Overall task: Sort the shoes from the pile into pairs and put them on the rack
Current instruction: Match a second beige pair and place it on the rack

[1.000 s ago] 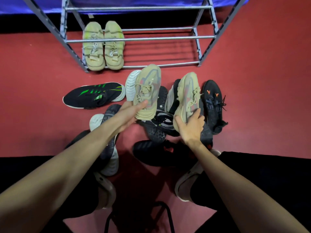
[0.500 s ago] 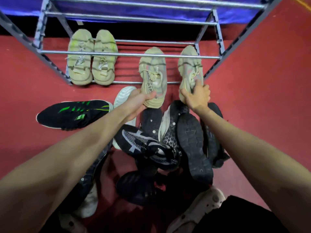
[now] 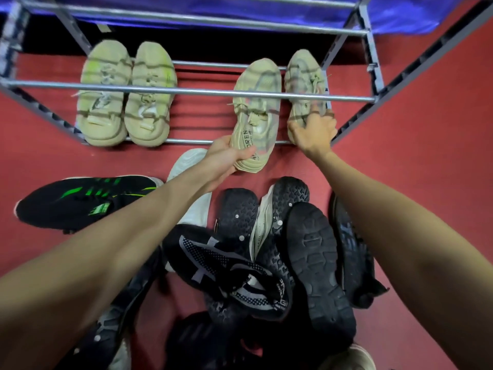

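Observation:
My left hand [image 3: 225,157] grips the heel of a beige sneaker [image 3: 257,108] whose front half lies on the bottom shelf of the metal rack [image 3: 186,92]. My right hand [image 3: 312,129] holds the heel of the matching beige sneaker [image 3: 304,81], which sits further in at the shelf's right end. Another beige pair [image 3: 125,94] stands at the left of the same shelf. The pile of dark shoes [image 3: 266,252] lies on the red floor under my arms.
A black sneaker with green stripes [image 3: 80,201] lies alone at the left. A white sole [image 3: 190,169] shows beside my left forearm. The rack's upper bars [image 3: 202,20] cross the top, with blue fabric behind. Red floor spreads on both sides.
Both hands lifted the two beige sneakers off the pile and carried them forward onto the rack's bottom shelf. My view has moved closer to the rack.

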The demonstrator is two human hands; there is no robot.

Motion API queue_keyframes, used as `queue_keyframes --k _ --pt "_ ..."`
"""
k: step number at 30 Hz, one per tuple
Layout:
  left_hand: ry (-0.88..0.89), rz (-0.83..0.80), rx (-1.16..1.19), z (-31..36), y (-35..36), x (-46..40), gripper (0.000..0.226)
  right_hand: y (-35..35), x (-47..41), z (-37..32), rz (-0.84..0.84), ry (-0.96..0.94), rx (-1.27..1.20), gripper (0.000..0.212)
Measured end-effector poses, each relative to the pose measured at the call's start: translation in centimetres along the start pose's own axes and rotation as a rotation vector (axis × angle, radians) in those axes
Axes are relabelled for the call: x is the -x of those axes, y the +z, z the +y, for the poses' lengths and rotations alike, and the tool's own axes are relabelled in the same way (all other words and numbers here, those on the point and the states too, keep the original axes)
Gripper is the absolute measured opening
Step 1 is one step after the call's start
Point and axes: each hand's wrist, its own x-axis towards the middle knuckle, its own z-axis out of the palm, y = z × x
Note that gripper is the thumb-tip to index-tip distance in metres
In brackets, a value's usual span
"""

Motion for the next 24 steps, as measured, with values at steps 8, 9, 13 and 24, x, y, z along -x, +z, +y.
queue_keyframes --k 8,9,13,24 --pt "0.02 -0.021 0.022 0.1 1.9 -3.3 0.039 1.2 -0.8 3.4 -0.019 -0.089 0.029 0.077" --pt "0.018 -0.011 0.027 0.1 2.3 -3.9 0.039 1.1 -0.6 3.7 -0.013 -0.126 0.008 0.073" --pt "-0.015 0.022 0.033 -0.1 3.8 -6.1 0.04 0.9 0.8 5.2 0.015 -0.292 0.039 0.066" --pt "-0.095 0.069 0.124 -1.1 4.9 -9.0 0.057 1.5 0.7 6.7 0.027 -0.433 0.234 0.055"
